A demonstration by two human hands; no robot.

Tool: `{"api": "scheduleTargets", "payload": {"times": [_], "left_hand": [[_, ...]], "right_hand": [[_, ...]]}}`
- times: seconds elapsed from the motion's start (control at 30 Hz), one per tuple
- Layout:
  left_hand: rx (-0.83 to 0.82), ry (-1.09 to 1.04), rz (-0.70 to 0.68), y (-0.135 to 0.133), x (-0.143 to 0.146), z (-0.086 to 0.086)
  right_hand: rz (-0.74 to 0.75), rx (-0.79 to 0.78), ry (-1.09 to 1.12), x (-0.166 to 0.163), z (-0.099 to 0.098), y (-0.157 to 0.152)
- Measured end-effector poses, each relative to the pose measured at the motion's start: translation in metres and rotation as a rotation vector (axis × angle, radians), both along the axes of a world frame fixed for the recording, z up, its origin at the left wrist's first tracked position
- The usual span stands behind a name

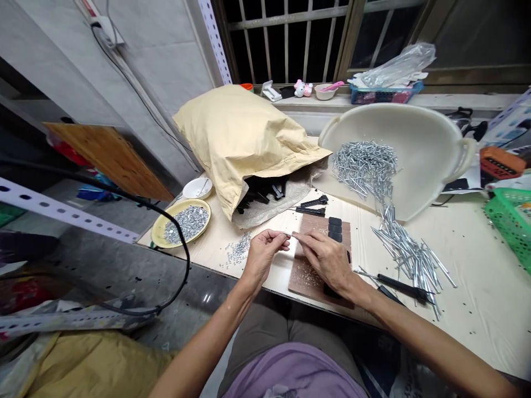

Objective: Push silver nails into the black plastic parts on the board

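My left hand is closed in a pinch near the table's front edge. My right hand faces it over a brown wooden board, its thumb and forefinger pressed together. A thin, light metal pin seems to run between the two sets of fingertips; its ends are hidden. Flat black pads lie on the board, partly under my right hand. Small metal bits are scattered left of my left hand. Black parts with metal rods rest to the right of my right hand.
A beige sack spills black parts at the back. Long metal pins pour from a large white basin into a pile. A yellow dish of metal bits and a white bowl stand left; a green basket stands right.
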State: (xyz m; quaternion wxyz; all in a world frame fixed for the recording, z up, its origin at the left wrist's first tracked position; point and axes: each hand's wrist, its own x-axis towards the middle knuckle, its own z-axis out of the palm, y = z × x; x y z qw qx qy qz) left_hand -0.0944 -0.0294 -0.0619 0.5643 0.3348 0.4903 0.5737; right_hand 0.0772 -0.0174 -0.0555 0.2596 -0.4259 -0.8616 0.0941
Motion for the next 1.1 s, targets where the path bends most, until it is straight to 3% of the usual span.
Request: {"api": "scheduleTargets", "payload": {"times": [0.13,0.37,0.57,0.9,1.1], "left_hand": [[-0.014,-0.094,0.016,0.0,0.007,0.001],[0.021,-0.057,0.033,0.0,0.017,0.005],[0.099,0.174,0.03,0.002,0.023,0.002],[0.054,0.275,-0.125,0.008,0.023,0.001],[0.015,0.208,-0.155,0.006,0.03,-0.001]], "right_hand": [[-0.005,0.017,0.007,0.007,-0.001,-0.002],[-0.025,0.052,-0.005,0.014,-0.001,-0.004],[-0.062,0.087,-0.024,0.021,-0.006,-0.006],[-0.144,0.05,0.055,0.03,-0.012,-0.009],[-0.197,0.055,0.015,0.033,-0.009,-0.012]]}}
